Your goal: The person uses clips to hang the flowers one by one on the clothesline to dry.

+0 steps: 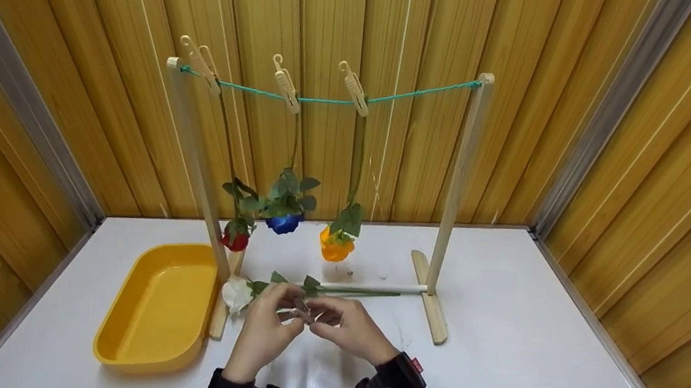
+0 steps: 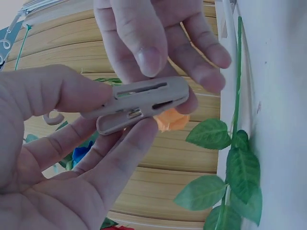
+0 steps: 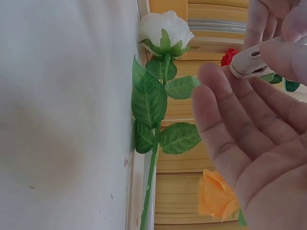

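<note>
A beige plastic clothespin [image 2: 148, 98] is between the two hands, low over the white table. My left hand [image 1: 267, 330] pinches it at the handle end between thumb and fingers. At its other end my right hand [image 1: 356, 330] holds it lightly, the thumb against it and a finger behind, with the other fingers spread. Just beyond the hands a white rose [image 3: 165, 33] with a green stem and leaves lies on the table, its bloom to the left. The left hand partly hides this flower in the head view.
A wooden rack [image 1: 458, 184] carries a green cord [image 1: 415, 93]. Clothespins hold a red rose [image 1: 235, 238], a blue rose [image 1: 283, 223] and an orange rose [image 1: 336, 246] upside down from it. On the left stands a yellow tub [image 1: 154, 308]. Wood-patterned walls [image 1: 334, 20] enclose the table.
</note>
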The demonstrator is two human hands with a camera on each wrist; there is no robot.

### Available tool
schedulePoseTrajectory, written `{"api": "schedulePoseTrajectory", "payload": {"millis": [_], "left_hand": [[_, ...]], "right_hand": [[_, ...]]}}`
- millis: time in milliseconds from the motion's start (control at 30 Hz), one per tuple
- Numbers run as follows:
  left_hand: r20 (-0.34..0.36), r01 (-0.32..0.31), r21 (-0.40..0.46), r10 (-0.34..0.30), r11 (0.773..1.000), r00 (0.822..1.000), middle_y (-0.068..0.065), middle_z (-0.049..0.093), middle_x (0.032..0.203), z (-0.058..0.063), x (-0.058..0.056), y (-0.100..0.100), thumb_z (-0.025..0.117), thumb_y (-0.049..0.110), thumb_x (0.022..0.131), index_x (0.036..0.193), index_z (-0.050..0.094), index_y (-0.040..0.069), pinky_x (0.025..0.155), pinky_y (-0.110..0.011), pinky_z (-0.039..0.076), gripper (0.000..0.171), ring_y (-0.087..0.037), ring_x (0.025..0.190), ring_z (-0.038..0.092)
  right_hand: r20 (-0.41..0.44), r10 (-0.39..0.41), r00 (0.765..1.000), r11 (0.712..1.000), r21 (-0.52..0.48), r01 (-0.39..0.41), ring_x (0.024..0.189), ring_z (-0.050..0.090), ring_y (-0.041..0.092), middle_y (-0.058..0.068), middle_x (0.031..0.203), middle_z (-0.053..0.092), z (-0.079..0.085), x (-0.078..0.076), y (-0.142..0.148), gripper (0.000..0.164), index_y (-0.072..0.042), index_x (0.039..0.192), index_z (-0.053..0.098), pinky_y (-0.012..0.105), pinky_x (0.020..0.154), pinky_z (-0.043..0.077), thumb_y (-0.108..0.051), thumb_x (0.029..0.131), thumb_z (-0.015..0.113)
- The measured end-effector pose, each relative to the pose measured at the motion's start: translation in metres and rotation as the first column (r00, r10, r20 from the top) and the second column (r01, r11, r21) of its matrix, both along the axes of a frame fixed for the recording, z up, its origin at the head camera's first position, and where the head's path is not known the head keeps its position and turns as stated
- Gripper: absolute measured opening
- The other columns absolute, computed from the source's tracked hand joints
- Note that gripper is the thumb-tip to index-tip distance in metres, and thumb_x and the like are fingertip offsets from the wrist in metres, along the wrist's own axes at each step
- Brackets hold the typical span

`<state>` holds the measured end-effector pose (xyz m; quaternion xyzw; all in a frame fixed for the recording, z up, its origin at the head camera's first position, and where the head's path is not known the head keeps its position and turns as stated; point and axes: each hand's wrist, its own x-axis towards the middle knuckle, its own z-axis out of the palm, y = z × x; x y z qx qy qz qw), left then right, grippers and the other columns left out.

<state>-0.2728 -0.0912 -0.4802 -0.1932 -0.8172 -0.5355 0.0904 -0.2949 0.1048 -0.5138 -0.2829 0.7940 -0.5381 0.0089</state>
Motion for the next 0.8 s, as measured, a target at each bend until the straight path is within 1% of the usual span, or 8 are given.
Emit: {"api": "schedulePoseTrajectory", "payload": {"millis": [133, 233, 333, 467, 567, 700, 800], "left_hand": [[-0.001, 0.019, 0.018, -0.019, 1.0, 1.0, -0.015, 0.06, 0.108, -0.0044, -0.0008, 0.0028, 0.074, -0.012, 0.082, 0.113, 0.066, -0.001, 0.086, -0.031, 0.061, 0.034, -0.032, 0.101, 0.069], [-0.006, 0.025, 0.005, -0.025, 1.0, 1.0, -0.016, 0.062, 0.108, -0.0065, -0.0018, 0.0037, 0.075, -0.009, 0.083, 0.114, 0.065, -0.001, 0.084, -0.032, 0.062, 0.033, -0.032, 0.099, 0.069], [-0.007, 0.024, -0.007, -0.024, 1.0, 1.0, -0.015, 0.062, 0.107, -0.008, -0.0035, 0.0038, 0.075, -0.005, 0.085, 0.116, 0.066, -0.001, 0.081, -0.032, 0.062, 0.032, -0.031, 0.096, 0.068], [-0.014, 0.008, -0.033, -0.009, 0.999, 1.0, -0.011, 0.062, 0.103, -0.0088, -0.0052, 0.0031, 0.077, 0.006, 0.089, 0.114, 0.067, 0.001, 0.076, -0.026, 0.061, 0.026, -0.027, 0.092, 0.067], [-0.011, -0.003, -0.058, 0.002, 0.998, 1.0, -0.009, 0.061, 0.1, -0.0095, -0.005, 0.0017, 0.077, 0.016, 0.093, 0.111, 0.068, 0.003, 0.073, -0.024, 0.059, 0.024, -0.023, 0.089, 0.066], [-0.017, -0.02, -0.087, 0.019, 0.996, 1.0, -0.007, 0.061, 0.096, -0.0091, -0.0042, 0.0005, 0.075, 0.023, 0.096, 0.107, 0.068, 0.003, 0.07, -0.026, 0.057, 0.024, -0.018, 0.085, 0.065], [-0.025, -0.03, -0.1, 0.028, 0.995, 0.999, -0.006, 0.063, 0.095, -0.0081, -0.0037, -0.0002, 0.075, 0.023, 0.096, 0.107, 0.069, 0.003, 0.069, -0.025, 0.057, 0.024, -0.017, 0.084, 0.065]], "right_hand": [[0.015, -0.005, 1.0, 1.0, -0.027, 0.005, 0.091, 0.071, 0.012, 0.013, 0.113, 0.073, -0.0052, 0.0019, 0.0039, 0.032, -0.001, 0.123, 0.071, 0.025, 0.082, 0.058, -0.004, 0.091, 0.074], [0.013, 0.002, 1.0, 0.999, -0.037, -0.001, 0.09, 0.071, 0.011, 0.014, 0.109, 0.073, -0.0082, 0.001, 0.0052, 0.028, 0.0, 0.119, 0.072, 0.025, 0.083, 0.059, -0.005, 0.092, 0.075], [0.008, -0.001, 1.0, 0.999, -0.045, 0.002, 0.089, 0.07, 0.01, 0.014, 0.106, 0.073, -0.0079, 0.0003, 0.0065, 0.023, 0.0, 0.115, 0.072, 0.025, 0.081, 0.058, -0.006, 0.092, 0.074], [0.023, -0.017, 1.0, 0.999, -0.048, 0.018, 0.091, 0.07, 0.014, 0.013, 0.107, 0.074, -0.0045, 0.0013, 0.009, 0.02, -0.002, 0.114, 0.073, 0.025, 0.081, 0.057, -0.008, 0.095, 0.073], [0.044, -0.024, 0.999, 0.998, -0.056, 0.027, 0.092, 0.071, 0.016, 0.013, 0.108, 0.074, -0.004, 0.0018, 0.0097, 0.02, -0.002, 0.115, 0.073, 0.025, 0.082, 0.058, -0.008, 0.096, 0.072], [0.064, 0.01, 0.998, 0.994, -0.113, -0.002, 0.09, 0.071, 0.013, 0.019, 0.112, 0.073, -0.0047, 0.0016, 0.0101, 0.022, 0.003, 0.118, 0.072, 0.026, 0.082, 0.06, -0.005, 0.098, 0.068], [0.066, 0.051, 0.997, 0.986, -0.161, -0.04, 0.089, 0.071, 0.012, 0.025, 0.115, 0.07, -0.0049, 0.0011, 0.0105, 0.024, 0.009, 0.121, 0.069, 0.028, 0.082, 0.061, -0.003, 0.101, 0.064]]}}
